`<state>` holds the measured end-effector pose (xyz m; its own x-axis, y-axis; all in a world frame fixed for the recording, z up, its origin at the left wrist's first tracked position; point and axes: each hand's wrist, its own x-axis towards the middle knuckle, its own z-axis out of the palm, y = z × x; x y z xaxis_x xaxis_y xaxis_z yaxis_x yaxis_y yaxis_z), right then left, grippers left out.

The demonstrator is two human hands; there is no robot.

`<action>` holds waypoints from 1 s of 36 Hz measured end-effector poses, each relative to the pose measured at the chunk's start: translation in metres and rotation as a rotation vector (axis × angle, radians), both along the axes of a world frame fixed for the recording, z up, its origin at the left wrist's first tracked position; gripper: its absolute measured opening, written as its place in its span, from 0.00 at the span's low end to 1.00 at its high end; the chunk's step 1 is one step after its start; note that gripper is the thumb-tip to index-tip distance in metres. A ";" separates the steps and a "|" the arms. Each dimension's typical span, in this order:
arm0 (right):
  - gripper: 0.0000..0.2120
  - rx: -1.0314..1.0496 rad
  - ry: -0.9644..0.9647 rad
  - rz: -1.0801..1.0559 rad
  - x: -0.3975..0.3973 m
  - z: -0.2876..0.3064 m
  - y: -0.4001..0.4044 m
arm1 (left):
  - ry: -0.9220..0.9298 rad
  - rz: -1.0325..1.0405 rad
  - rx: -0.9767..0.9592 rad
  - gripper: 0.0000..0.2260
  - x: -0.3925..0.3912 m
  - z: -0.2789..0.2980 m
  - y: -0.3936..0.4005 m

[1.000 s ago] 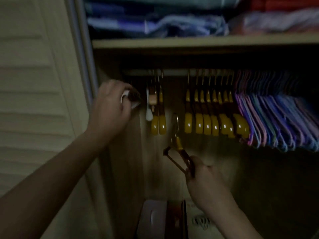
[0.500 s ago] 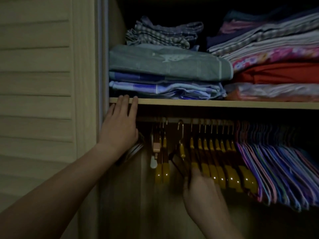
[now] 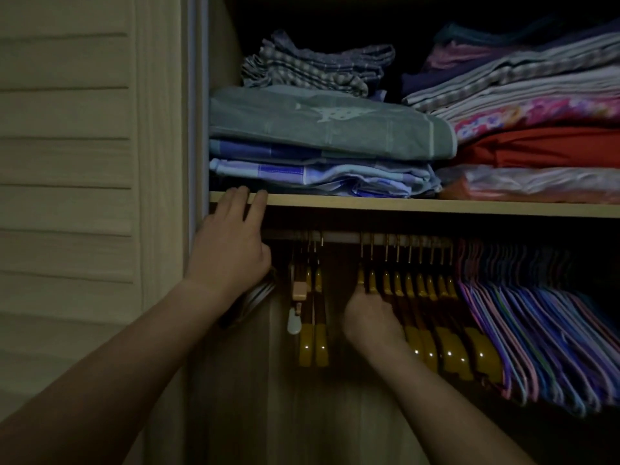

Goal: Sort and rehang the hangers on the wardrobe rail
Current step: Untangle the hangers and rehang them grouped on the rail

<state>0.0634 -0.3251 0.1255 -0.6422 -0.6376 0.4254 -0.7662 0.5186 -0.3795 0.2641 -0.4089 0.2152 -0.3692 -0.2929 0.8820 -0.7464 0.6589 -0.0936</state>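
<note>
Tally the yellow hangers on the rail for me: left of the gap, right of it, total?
Yellow hangers left of the gap: 2
Yellow hangers right of the gap, by the right hand: 9, as far as the dim light shows
Total: 11

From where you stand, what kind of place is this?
Most likely a home wardrobe: a rail full of hangers, a shelf with folded clothes above, and a slatted door beside it.
</note>
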 end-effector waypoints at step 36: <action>0.18 0.075 -0.544 0.356 0.027 -0.005 -0.008 | -0.025 0.072 -0.008 0.36 -0.001 -0.006 -0.002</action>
<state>0.0901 -0.3334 0.1200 -0.4971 -0.8665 0.0452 -0.6047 0.3086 -0.7343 0.2628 -0.4106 0.2097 -0.3688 -0.3124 0.8755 -0.7894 0.6025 -0.1176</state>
